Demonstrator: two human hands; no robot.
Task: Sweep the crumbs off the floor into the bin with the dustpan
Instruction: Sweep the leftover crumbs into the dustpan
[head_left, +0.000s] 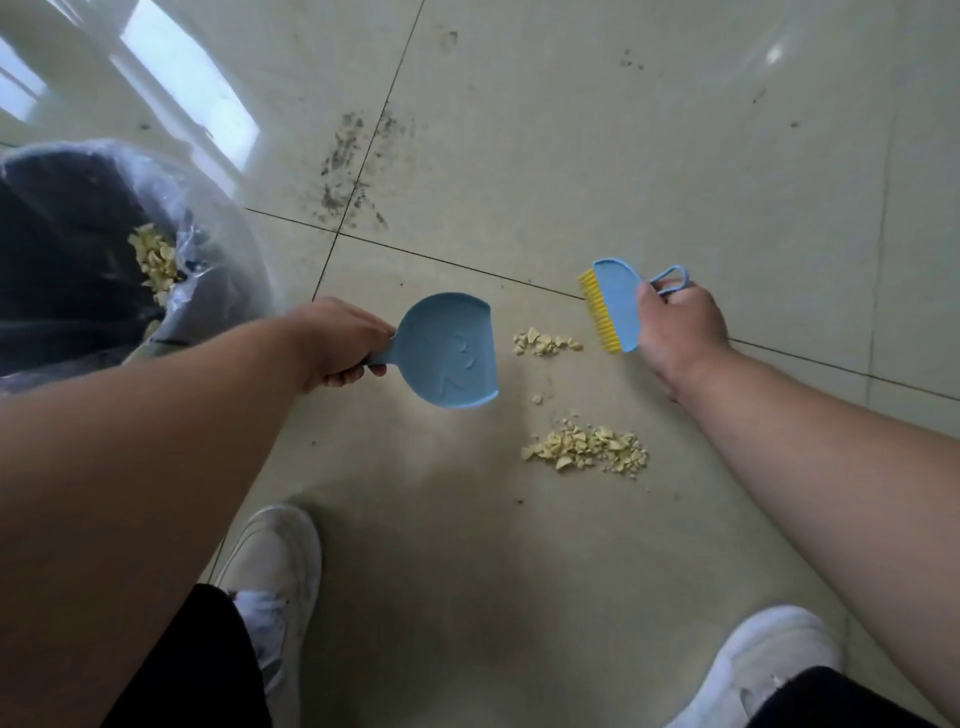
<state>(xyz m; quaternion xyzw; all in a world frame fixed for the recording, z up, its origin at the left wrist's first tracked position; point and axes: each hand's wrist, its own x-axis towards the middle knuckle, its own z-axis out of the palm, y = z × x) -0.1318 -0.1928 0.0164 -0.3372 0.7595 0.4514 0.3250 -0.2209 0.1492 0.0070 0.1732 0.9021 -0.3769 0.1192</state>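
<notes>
My left hand (337, 343) grips the handle of a small blue dustpan (449, 351), whose empty pan faces right, just above the floor. My right hand (680, 332) holds a blue brush (615, 304) with yellow bristles pointing left. Between pan and brush lies a small heap of pale yellow crumbs (545, 343). A larger heap of crumbs (589, 447) lies nearer to me, with one stray bit between the two. At the left stands the bin (67, 270), lined with a clear bag, with yellow crumbs inside.
The floor is glossy beige tile with dark grout lines. A patch of dark dirt specks (353, 171) marks the tiles beyond the dustpan. My two white shoes (275, 561) (769, 660) stand at the bottom of the view.
</notes>
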